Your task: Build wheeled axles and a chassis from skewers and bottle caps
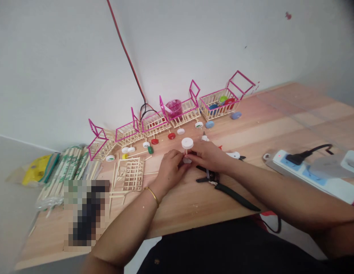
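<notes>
Over the middle of the table my two hands meet around a short wooden stick with a white bottle cap on its upper end. A second pale cap shows lower down between the fingers. My left hand, below a gold bracelet, is closed with its fingertips at the lower cap. My right hand pinches the stick just under the upper cap. Left of my hands lies a small slatted stick frame. By my right hand are pruning shears with dark handles and a partly hidden glue gun.
Along the wall stand several stick carts with magenta rims and bottle-cap wheels; one holds a magenta cup. Bundled sticks and a yellow packet lie left. A power strip with a black plug lies right. A blurred-out patch covers something dark.
</notes>
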Demonstrator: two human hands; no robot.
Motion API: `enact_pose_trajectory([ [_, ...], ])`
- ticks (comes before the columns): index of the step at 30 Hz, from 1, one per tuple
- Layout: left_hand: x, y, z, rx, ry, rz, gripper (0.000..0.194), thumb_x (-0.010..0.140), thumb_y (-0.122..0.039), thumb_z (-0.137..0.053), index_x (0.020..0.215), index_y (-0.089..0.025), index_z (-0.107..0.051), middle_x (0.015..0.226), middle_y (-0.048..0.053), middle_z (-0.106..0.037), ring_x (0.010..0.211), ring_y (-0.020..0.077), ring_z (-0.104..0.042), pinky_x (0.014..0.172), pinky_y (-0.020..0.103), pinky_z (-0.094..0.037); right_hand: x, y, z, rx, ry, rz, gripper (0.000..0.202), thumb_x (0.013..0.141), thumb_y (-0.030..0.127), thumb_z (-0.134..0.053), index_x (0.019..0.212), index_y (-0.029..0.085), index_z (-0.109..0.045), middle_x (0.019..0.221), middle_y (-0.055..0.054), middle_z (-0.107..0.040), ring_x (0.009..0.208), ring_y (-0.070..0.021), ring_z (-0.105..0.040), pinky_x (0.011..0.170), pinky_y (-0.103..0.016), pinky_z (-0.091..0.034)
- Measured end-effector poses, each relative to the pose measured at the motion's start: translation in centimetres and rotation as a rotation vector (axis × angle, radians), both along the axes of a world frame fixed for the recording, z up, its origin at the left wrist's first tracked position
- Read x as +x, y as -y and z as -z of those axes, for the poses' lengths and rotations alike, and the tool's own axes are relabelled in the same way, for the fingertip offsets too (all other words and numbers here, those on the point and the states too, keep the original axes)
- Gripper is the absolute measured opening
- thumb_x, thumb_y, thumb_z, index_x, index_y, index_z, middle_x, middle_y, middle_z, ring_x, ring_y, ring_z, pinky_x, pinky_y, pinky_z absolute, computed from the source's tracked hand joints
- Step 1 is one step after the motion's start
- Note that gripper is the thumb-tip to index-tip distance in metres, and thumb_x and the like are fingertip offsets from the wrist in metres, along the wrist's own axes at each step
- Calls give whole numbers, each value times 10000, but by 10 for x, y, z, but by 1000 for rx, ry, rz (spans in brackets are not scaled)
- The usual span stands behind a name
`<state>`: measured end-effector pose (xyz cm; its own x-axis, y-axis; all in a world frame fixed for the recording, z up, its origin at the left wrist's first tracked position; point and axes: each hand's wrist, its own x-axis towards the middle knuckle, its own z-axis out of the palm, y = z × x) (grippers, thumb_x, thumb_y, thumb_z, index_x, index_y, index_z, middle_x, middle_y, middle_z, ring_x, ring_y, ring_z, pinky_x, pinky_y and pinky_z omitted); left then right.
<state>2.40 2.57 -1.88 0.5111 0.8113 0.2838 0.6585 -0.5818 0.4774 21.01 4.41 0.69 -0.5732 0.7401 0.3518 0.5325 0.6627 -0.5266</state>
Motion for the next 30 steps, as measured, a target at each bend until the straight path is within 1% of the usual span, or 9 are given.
enact_pose_trajectory([
  [13, 0, 0, 0, -8, 1, -2, 164, 841, -311, -580, 927, -172, -598, 908, 69, -592, 877, 206, -537, 768, 347, -442, 0, 1, -2, -10, 10, -1, 142, 867, 234, -524, 757, 162, -578, 751, -55, -612, 729, -180, -536, 663, -282, -373],
  [22, 0, 0, 0, -5, 12, 4, 173, 836, -304, -588, 949, -174, -596, 903, 66, -593, 873, 205, -535, 767, 349, -445, 0, 0, 0, -12, 21, -2, 145, 866, 238, -520, 758, 162, -580, 758, -58, -614, 738, -184, -540, 667, -287, -374],
  [30, 0, 0, 0, -19, 12, 4, 179, 838, -299, -587, 962, -170, -599, 919, 67, -597, 888, 203, -535, 784, 347, -448, 0, 1, -2, -18, 11, 1, 144, 866, 234, -521, 756, 163, -579, 754, -56, -610, 737, -183, -538, 670, -286, -378],
])
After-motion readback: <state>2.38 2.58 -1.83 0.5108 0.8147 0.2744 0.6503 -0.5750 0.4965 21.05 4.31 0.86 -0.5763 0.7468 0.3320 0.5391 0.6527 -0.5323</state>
